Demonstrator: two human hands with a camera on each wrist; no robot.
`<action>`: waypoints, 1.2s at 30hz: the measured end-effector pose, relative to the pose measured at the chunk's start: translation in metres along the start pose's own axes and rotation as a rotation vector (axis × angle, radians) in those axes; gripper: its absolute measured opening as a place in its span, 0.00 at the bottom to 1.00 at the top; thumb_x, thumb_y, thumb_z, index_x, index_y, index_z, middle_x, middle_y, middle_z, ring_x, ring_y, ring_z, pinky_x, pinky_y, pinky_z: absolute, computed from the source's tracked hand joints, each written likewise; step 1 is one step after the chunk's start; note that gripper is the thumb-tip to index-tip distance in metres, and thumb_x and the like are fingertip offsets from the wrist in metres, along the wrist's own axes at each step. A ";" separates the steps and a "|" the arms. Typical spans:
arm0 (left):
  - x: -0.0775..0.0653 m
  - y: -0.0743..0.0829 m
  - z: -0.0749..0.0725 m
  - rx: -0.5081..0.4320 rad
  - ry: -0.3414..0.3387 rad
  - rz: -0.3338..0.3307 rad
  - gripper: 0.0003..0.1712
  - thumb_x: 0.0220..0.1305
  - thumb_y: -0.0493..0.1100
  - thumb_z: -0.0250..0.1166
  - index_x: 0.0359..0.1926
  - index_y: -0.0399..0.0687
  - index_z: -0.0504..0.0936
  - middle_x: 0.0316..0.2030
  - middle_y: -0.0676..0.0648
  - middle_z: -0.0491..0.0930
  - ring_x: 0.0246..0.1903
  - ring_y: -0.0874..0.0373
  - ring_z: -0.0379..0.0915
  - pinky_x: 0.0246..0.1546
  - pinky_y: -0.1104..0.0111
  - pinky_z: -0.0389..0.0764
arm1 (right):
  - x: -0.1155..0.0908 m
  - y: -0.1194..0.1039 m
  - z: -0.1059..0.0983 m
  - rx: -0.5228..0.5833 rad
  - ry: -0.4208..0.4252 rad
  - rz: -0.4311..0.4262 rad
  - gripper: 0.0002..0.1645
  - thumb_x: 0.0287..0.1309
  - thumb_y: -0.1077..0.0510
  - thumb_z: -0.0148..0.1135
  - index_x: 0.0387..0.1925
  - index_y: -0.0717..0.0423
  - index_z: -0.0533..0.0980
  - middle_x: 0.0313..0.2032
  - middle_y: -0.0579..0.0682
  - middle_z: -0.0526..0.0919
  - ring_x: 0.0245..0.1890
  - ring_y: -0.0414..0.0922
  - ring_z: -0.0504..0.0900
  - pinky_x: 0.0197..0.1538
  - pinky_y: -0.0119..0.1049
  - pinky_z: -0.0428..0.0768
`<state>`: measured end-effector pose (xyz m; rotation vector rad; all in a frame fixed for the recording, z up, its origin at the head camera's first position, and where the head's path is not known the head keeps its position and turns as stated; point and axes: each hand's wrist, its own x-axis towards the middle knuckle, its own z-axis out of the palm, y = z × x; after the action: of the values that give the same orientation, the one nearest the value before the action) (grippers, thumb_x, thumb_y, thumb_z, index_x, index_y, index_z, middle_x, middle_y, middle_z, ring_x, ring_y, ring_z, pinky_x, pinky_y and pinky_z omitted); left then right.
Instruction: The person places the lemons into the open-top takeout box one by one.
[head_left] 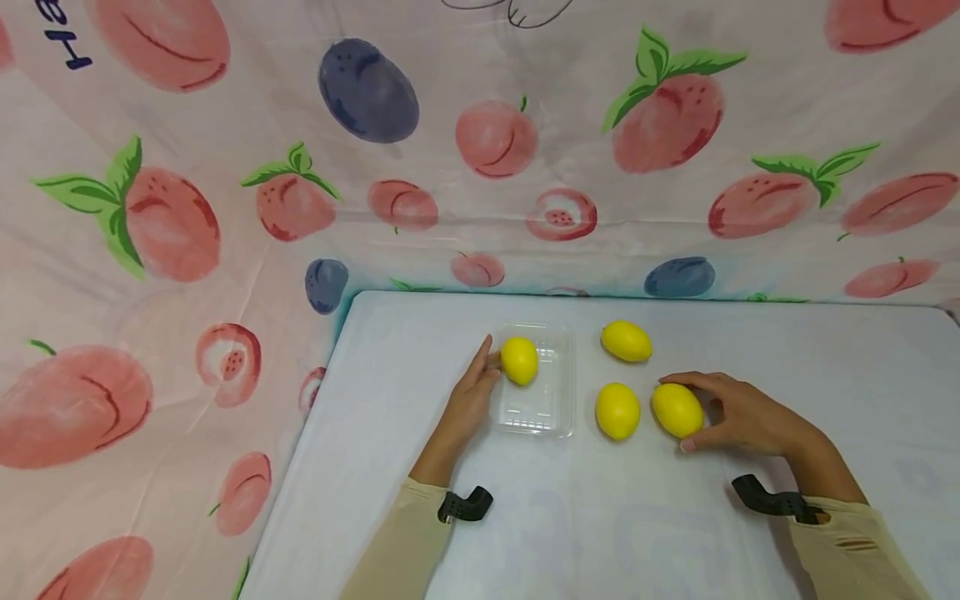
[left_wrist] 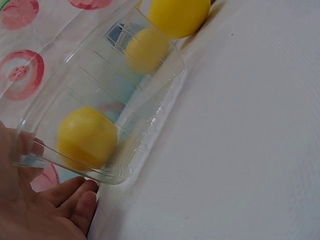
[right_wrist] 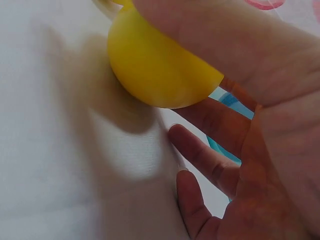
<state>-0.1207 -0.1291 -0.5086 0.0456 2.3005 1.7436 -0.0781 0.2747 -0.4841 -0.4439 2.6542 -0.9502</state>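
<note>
A clear plastic container lies on the white table with one yellow lemon inside, near its left wall. My left hand holds the container's left rim; in the left wrist view a digit shows through the plastic, and the other fingers bend beside the wall. Right of the container, my right hand grips another lemon between thumb and fingers. In the right wrist view that lemon sits close over its shadow, partly covered by the thumb.
Two more lemons lie between the container and my right hand: one nearer, one farther back. A fruit-printed cloth hangs behind the table and along its left side. Black straps circle both wrists.
</note>
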 end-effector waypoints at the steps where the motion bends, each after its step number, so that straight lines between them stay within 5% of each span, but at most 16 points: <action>1: 0.000 -0.001 0.000 0.000 -0.002 0.001 0.33 0.80 0.51 0.46 0.80 0.77 0.51 0.75 0.53 0.65 0.77 0.52 0.55 0.80 0.50 0.51 | 0.000 0.000 0.000 -0.003 0.004 0.001 0.51 0.42 0.39 0.83 0.70 0.38 0.71 0.67 0.59 0.74 0.65 0.60 0.69 0.61 0.69 0.68; 12: 0.000 -0.004 0.001 -0.011 0.004 -0.004 0.33 0.80 0.51 0.46 0.80 0.76 0.50 0.74 0.52 0.66 0.77 0.52 0.57 0.80 0.50 0.51 | -0.002 -0.001 0.001 0.035 0.020 0.015 0.51 0.43 0.39 0.82 0.70 0.36 0.70 0.68 0.55 0.73 0.65 0.55 0.68 0.62 0.68 0.68; 20: 0.001 -0.003 0.000 -0.039 -0.008 -0.004 0.34 0.80 0.51 0.46 0.81 0.75 0.48 0.75 0.52 0.65 0.76 0.52 0.58 0.80 0.50 0.51 | -0.003 0.002 -0.001 0.070 0.082 0.024 0.52 0.47 0.42 0.81 0.73 0.38 0.67 0.69 0.46 0.72 0.59 0.28 0.67 0.60 0.66 0.72; 22: 0.001 -0.003 0.000 -0.042 -0.010 -0.002 0.34 0.80 0.51 0.46 0.81 0.75 0.48 0.75 0.52 0.64 0.76 0.52 0.57 0.80 0.50 0.51 | -0.003 0.002 0.000 0.078 0.105 0.024 0.52 0.50 0.44 0.80 0.74 0.38 0.66 0.68 0.40 0.72 0.57 0.26 0.67 0.60 0.59 0.77; 28: -0.001 -0.003 -0.002 -0.038 -0.016 -0.011 0.34 0.80 0.51 0.46 0.81 0.74 0.48 0.76 0.52 0.64 0.77 0.52 0.57 0.80 0.50 0.50 | 0.002 -0.019 0.012 0.080 0.229 -0.003 0.51 0.48 0.47 0.82 0.73 0.40 0.68 0.66 0.41 0.75 0.54 0.29 0.71 0.53 0.26 0.77; 31: -0.002 -0.003 -0.002 -0.034 -0.019 -0.015 0.34 0.80 0.52 0.46 0.81 0.74 0.48 0.75 0.53 0.64 0.77 0.52 0.57 0.80 0.50 0.50 | 0.007 -0.036 0.016 0.069 0.289 -0.038 0.51 0.46 0.47 0.83 0.72 0.39 0.69 0.66 0.47 0.76 0.53 0.28 0.71 0.52 0.23 0.76; 36: -0.002 -0.003 -0.002 -0.038 -0.019 -0.008 0.34 0.80 0.52 0.46 0.81 0.72 0.48 0.75 0.53 0.64 0.77 0.52 0.56 0.80 0.49 0.50 | 0.018 -0.060 0.019 0.049 0.307 -0.068 0.52 0.46 0.45 0.83 0.72 0.41 0.69 0.67 0.51 0.76 0.58 0.42 0.75 0.54 0.27 0.78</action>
<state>-0.1188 -0.1325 -0.5108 0.0454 2.2502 1.7747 -0.0763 0.2131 -0.4622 -0.4076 2.8941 -1.1868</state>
